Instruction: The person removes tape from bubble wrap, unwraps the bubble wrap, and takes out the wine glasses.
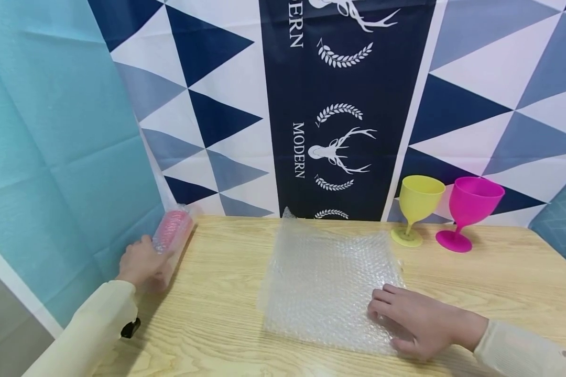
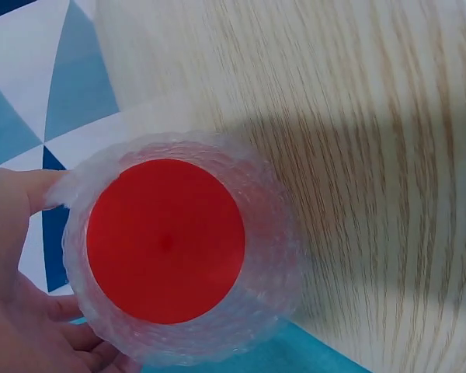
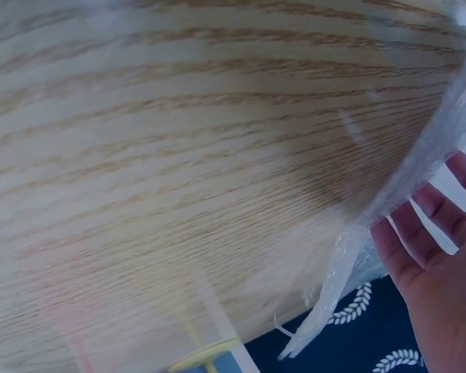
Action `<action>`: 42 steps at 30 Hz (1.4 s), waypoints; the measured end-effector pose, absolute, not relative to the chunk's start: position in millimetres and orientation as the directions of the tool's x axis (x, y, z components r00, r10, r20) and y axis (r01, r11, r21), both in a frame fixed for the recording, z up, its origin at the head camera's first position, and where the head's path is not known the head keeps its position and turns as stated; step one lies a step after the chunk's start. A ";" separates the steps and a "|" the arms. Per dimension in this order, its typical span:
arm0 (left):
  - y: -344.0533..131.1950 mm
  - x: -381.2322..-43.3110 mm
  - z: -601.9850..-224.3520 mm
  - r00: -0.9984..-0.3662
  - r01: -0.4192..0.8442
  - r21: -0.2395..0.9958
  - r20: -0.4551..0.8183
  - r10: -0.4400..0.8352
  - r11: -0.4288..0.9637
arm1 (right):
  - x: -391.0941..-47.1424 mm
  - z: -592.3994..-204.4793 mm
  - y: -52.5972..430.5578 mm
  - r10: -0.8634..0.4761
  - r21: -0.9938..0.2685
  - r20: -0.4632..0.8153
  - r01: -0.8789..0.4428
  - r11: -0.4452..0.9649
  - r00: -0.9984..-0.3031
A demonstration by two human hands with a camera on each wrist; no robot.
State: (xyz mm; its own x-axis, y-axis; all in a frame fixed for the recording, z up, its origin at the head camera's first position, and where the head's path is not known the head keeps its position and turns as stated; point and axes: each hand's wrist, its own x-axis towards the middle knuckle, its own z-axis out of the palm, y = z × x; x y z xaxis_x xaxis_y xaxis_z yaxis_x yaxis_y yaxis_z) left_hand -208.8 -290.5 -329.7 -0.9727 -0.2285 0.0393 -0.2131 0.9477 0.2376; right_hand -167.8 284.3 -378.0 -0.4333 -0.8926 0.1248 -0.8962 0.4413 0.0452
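Observation:
At the far left of the table, a bubble-wrapped red bundle point(image 1: 173, 230) lies on its side against the blue curtain. My left hand point(image 1: 142, 259) holds it, with thumb and fingers on opposite sides. In the left wrist view, a flat round red end point(image 2: 167, 241) shows inside the wrap; the rest of the object's shape is hidden. A square sheet of bubble wrap point(image 1: 325, 283) is spread in the middle. My right hand point(image 1: 420, 319) rests on its right edge with slightly bent fingers; in the right wrist view the fingertips point(image 3: 380, 229) touch the sheet's edge.
A yellow goblet point(image 1: 420, 201) and a magenta goblet point(image 1: 474, 199) stand upright at the back right of the wooden table point(image 1: 217, 335). Patterned cloth point(image 1: 236, 131) hangs behind the table, and a blue curtain point(image 1: 61, 157) borders its left side.

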 end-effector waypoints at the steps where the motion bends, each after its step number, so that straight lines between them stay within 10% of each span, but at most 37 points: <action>1: -289.7 -209.2 -329.3 -0.972 -0.215 0.241 0.038 -0.230 0.946 | -167.8 -378.3 284.4 -0.891 0.043 0.123 -0.895 0.445 -0.437; 16: -294.3 -214.4 -321.8 -0.955 -0.290 0.430 -0.075 -0.286 0.855 | -169.7 -377.9 284.1 -0.889 0.014 0.141 -0.897 0.441 -0.435; 25: -301.4 -217.2 -315.8 -0.888 -0.432 0.533 -0.395 -0.238 0.728 | -168.3 -376.7 283.6 -0.881 0.017 0.118 -0.887 0.462 -0.457; 42: -291.9 -211.8 -321.8 -0.878 -0.426 0.641 -0.463 -0.121 0.638 | -167.9 -376.0 282.8 -0.884 0.015 0.113 -0.889 0.458 -0.453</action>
